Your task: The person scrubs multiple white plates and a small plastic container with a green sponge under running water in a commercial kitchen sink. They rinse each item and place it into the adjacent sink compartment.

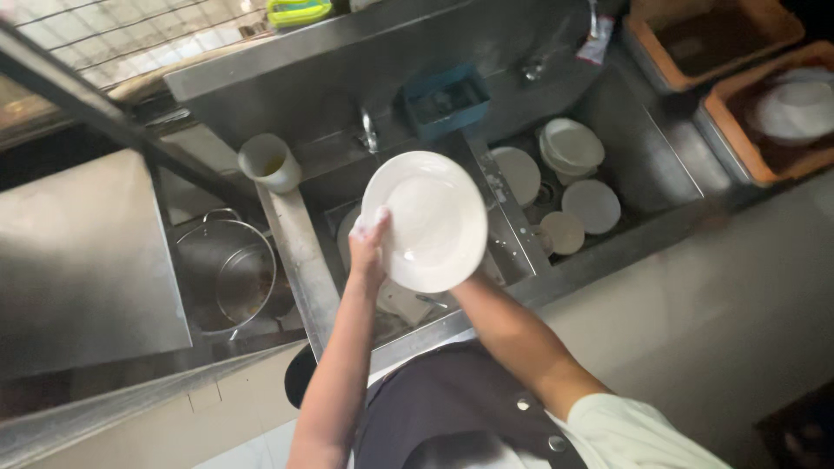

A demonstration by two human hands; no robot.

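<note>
Left hand (369, 239) grips the left rim of a white plate (430, 217), fingers curled on its face. Right hand is hidden behind the plate; its grip cannot be told. Plate is held tilted above the middle sink (512, 239). More plates (573, 148) lie in the right basin, a cup (269, 162) stands on the divider, a pot (228, 271) sits at left.
</note>
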